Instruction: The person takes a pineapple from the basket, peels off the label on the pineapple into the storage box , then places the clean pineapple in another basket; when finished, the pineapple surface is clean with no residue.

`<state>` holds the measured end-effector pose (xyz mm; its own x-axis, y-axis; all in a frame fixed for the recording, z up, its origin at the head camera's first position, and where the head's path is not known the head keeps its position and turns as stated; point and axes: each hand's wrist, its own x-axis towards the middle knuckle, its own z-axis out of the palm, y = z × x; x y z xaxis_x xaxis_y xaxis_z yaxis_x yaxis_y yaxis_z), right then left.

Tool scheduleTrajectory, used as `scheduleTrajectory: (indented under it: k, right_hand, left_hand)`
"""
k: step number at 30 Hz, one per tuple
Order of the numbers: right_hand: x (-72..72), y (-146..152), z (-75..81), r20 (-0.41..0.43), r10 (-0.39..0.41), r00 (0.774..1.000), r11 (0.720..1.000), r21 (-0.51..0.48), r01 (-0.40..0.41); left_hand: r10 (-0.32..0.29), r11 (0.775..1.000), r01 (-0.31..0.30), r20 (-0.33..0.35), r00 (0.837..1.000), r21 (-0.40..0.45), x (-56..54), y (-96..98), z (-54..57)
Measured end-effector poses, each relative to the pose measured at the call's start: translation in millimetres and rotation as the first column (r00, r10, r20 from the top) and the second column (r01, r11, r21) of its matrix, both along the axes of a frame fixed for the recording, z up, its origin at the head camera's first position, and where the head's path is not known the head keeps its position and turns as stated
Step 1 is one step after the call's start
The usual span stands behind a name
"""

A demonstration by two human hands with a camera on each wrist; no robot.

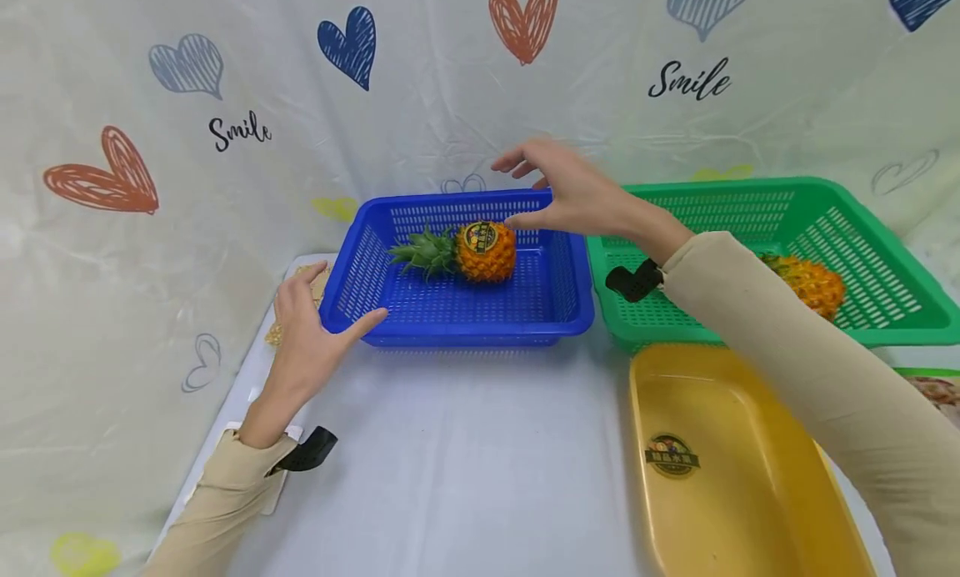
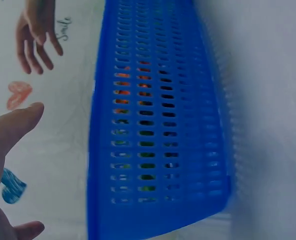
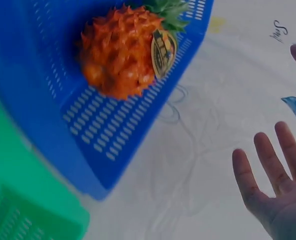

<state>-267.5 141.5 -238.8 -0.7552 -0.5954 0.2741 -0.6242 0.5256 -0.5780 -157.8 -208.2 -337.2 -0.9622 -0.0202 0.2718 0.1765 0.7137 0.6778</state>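
A small orange pineapple point(image 1: 487, 256) with a green crown lies on its side in the blue basket point(image 1: 465, 331), a round black and gold label on its skin. My right hand point(image 1: 566, 189) hovers over the basket's right rear corner, fingers spread and holding nothing. Off the basket's left side, my left hand point(image 1: 303, 331) has thumb and fingers apart, also with nothing in it. In the left wrist view, the pineapple shows only through the slots of the basket wall point(image 2: 152, 150). The right wrist view shows the pineapple point(image 3: 120, 55) beyond the spread fingers point(image 3: 272, 162).
A green basket point(image 1: 622, 327) with another pineapple point(image 1: 813, 285) stands directly right of the blue one. In front of it sits a yellow tub point(image 1: 712, 469) bearing a round label. Something tan and crumbly-looking point(image 1: 273, 335) lies behind my left hand. A heart-printed curtain point(image 1: 450, 85) hangs behind.
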Motion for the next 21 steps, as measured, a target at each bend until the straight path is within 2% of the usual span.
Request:
scheduleTrajectory:
  k: [2,5,9,15,21]
  right_hand:
    - [-8.4,-8,-4.7,0.038,-0.009,0.999,1.000,-0.025,0.010]
    - [-19.9,-19,-11.6,0.080,-0.029,0.996,0.999,-0.034,0.032]
    - [-32.4,-33,-22.6,0.105,-0.037,0.994,0.999,-0.012,0.039]
    - [-42.7,-47,-42.4,0.165,-0.036,0.986,0.998,0.057,0.027]
    - [-50.2,-52,-60.4,0.236,-0.147,0.961,0.979,0.174,0.107]
  left_hand:
    - [0.024,1.000,-0.024,0.025,0.999,0.018,-4.5,-5.8,-10.5]
    - [0.045,0.997,-0.052,0.114,0.992,0.052,-8.3,-9.2,-24.4]
    - [0.046,0.990,-0.073,0.212,0.976,0.121,-10.6,-11.2,-36.1]
    - [-0.003,0.969,-0.052,0.222,0.975,0.242,-14.0,-14.1,-43.0]
    - [-0.013,0.958,-0.051,0.223,0.975,0.281,-16.5,-13.5,-44.8]
